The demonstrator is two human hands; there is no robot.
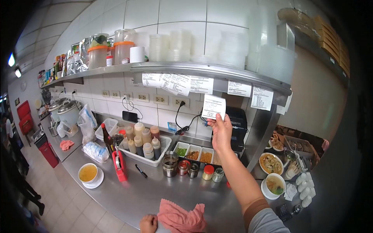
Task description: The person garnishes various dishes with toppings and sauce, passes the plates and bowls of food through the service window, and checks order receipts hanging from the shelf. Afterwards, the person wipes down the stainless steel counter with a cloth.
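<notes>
My right hand (221, 134) is raised in front of the shelf and pinches a printed order slip (214, 106) by its lower right corner. Behind and above it, several other order slips (202, 84) hang from the front edge of the steel shelf (217, 69). A black machine (237, 126) stands just behind my right hand. My left hand (148, 224) rests low at the counter's near edge, fingers curled. What it holds, if anything, is hidden. Right beside it a crumpled pink cloth (182, 217) lies on the steel counter (132, 198).
A white basket (165, 147) holds several sauce bottles. Jars (169, 165) and topping tubs (206, 155) line the counter's back. A red tape dispenser (119, 167), a marker (141, 171) and a soup bowl (88, 173) sit left; more bowls (271, 163) stand right. Plastic containers (233, 48) fill the shelf.
</notes>
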